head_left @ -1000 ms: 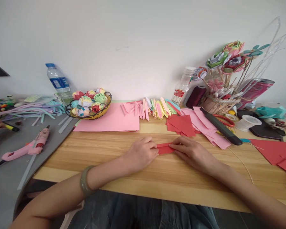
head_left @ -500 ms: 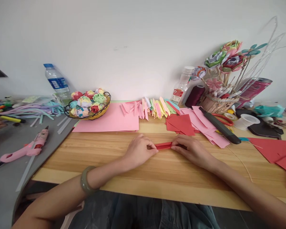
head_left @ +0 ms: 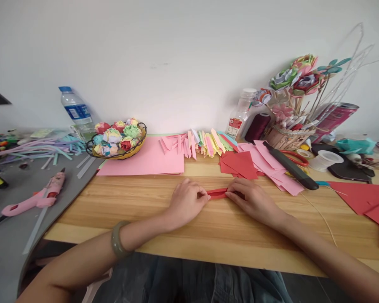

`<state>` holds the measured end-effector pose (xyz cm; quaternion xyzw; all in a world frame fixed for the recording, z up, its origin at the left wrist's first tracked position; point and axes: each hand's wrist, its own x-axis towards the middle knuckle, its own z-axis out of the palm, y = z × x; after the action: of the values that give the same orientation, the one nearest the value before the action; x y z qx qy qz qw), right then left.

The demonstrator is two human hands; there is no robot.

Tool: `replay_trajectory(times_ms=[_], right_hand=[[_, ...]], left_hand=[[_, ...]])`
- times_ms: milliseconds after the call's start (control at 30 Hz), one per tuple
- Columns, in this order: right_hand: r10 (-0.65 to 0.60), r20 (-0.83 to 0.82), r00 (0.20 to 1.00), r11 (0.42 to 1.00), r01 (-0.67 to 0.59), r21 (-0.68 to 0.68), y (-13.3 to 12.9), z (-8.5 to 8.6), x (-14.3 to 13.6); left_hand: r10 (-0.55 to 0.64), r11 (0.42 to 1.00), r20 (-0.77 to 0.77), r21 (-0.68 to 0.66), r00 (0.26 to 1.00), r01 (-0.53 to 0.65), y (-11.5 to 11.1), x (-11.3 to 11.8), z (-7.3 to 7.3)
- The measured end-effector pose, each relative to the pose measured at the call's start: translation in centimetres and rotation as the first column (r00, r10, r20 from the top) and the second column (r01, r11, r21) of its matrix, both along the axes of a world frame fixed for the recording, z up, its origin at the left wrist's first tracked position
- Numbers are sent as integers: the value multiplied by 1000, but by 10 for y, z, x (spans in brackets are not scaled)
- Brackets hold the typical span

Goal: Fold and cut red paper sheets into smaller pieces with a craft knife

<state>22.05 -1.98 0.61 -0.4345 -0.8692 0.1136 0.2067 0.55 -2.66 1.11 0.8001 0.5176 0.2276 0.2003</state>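
A narrow folded strip of red paper point(head_left: 217, 193) lies between my two hands, low over the wooden table point(head_left: 139, 202). My left hand point(head_left: 188, 201) pinches its left end between thumb and fingers. At the right end, my right hand point(head_left: 252, 198) grips it the same way. Just behind my right hand is a small stack of red paper squares point(head_left: 240, 164). Folded paper strips in several colours point(head_left: 205, 143) stand in a row behind, beside a large pink sheet point(head_left: 142, 162).
A basket of paper flowers point(head_left: 118, 139) and a bottle point(head_left: 76, 109) stand back left, with a pink glue gun point(head_left: 38, 198) on the grey table. Back right are a glass bottle point(head_left: 240, 113), a flower pot point(head_left: 287, 136) and a black-handled tool point(head_left: 290, 166). Another person's hand shows far left.
Both hands keep their hold on the red strip and have barely shifted. At the far left, the other person's hand and the yellow-and-black tool have moved down and left.
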Motion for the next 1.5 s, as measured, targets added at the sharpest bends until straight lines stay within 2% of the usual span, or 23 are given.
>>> replay_trajectory(times_ms=[367, 567, 633, 700, 800, 900, 1000, 1067, 1133, 1200, 1233, 1367, 1500], right_hand=[[-128, 76, 989, 991, 126, 33, -2, 4, -10], [-131, 44, 990, 991, 130, 27, 1, 1, -6], [-102, 19, 995, 992, 101, 78, 1, -2, -3], [-26, 41, 999, 987, 19, 161, 1, -3, -1], [93, 135, 986, 951, -128, 281, -1, -5, -1], [146, 194, 970, 916, -207, 343, -3, -4, 0], [161, 242, 957, 913, -237, 331, -4, -1, 0], [169, 285, 943, 910, -261, 323, -5, 1, 0], [184, 340, 922, 899, -298, 322, -8, 4, -1], [190, 397, 898, 887, -330, 322, -11, 8, -3], [186, 423, 887, 884, -338, 321, -13, 9, -4], [169, 468, 868, 880, -347, 324, -18, 14, -2], [177, 468, 866, 878, -354, 322, -19, 12, 8]], left_hand=[[35, 998, -134, 59, 990, -27, 4, 9, 5], [10, 1000, -158, 12, 987, -8, 7, 8, 3], [28, 1000, -134, 8, 991, -27, 8, 6, 1], [32, 999, -91, 35, 995, -29, 10, 4, -2], [-83, 989, -51, 117, 995, 88, 11, 2, -5], [-218, 947, -105, 220, 970, 236, 13, -2, -8], [-289, 878, -223, 326, 931, 351, 16, -8, -12], [-337, 793, -316, 414, 887, 448, 17, -12, -14], [-357, 682, -428, 489, 831, 544, 17, -14, -15], [-329, 591, -529, 530, 782, 608, 15, -14, -15], [-307, 564, -566, 539, 766, 625, 14, -14, -15], [-255, 521, -638, 543, 727, 659, 10, -15, -14], [-305, 540, -622, 511, 721, 669, 10, -21, -16]])
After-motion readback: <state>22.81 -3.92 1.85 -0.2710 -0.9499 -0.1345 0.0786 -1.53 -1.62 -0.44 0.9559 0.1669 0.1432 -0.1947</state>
